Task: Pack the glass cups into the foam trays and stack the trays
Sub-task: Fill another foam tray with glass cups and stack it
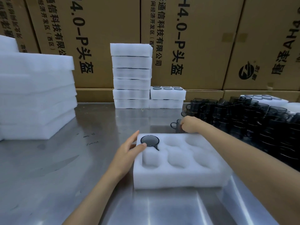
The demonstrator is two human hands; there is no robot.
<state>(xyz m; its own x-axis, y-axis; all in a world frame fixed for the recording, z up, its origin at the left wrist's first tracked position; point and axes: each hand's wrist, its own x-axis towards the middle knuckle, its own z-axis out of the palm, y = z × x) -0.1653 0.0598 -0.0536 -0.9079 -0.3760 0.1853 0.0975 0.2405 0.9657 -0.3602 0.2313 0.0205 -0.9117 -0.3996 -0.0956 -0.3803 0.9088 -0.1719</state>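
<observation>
Filling step, early: the white six-pocket foam tray point(191, 172) at the surface's near edge holds one dark round glass cup point(149, 140) in its far-left pocket. Left hand point(128, 150), fingers straight, steadies tray and cup rim. Right hand point(190, 125) grips another dark handled glass cup point(177, 125) just behind the tray. Next, likely: lower it upright into a free pocket.

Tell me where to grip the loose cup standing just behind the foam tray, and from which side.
Grip the cup by its body from above and the right, where the right hand already sits on it. It stands upright on the metal table, handle pointing left, so that side stays free. The foam tray blocks the near side; the stacked cups crowd the far right.
</observation>
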